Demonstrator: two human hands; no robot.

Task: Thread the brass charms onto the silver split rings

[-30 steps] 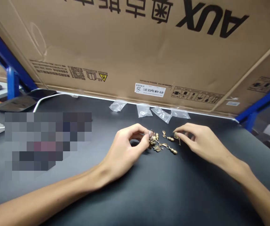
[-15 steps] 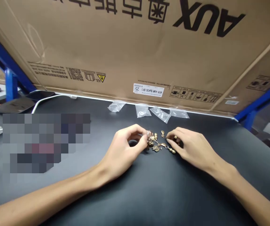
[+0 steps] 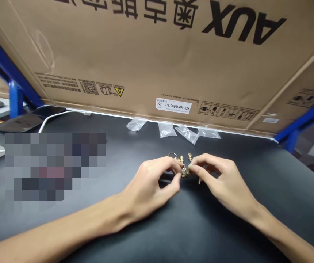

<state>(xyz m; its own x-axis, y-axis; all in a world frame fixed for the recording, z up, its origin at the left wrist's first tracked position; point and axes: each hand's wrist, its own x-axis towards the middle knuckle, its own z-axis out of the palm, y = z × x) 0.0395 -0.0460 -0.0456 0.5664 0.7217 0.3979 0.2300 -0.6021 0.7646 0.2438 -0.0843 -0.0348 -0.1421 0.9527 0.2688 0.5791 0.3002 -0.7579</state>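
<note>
Small brass-coloured charms with rings (image 3: 184,171) lie bunched on the black table between my hands. My left hand (image 3: 157,182) is at their left side, thumb and forefinger curled in against the bunch. From the right, my right hand (image 3: 219,179) pinches part of the bunch between thumb and fingertips. A thin metal ring (image 3: 172,155) shows just behind my left fingers. One separate brass charm (image 3: 190,156) lies behind my right fingertips. Fingers hide much of the bunch.
Several clear plastic bags (image 3: 167,129) lie along the back of the black table (image 3: 157,233). Behind them stands a large cardboard box (image 3: 135,54), with blue posts at both sides. A white cable (image 3: 55,115) and a dark device (image 3: 22,122) are at the back left, near a blurred-out patch.
My left hand has moved right and slightly nearer me, leaving the ring behind its fingers in view. My right hand has moved left onto the charms, and its fingertips have closed on them.
</note>
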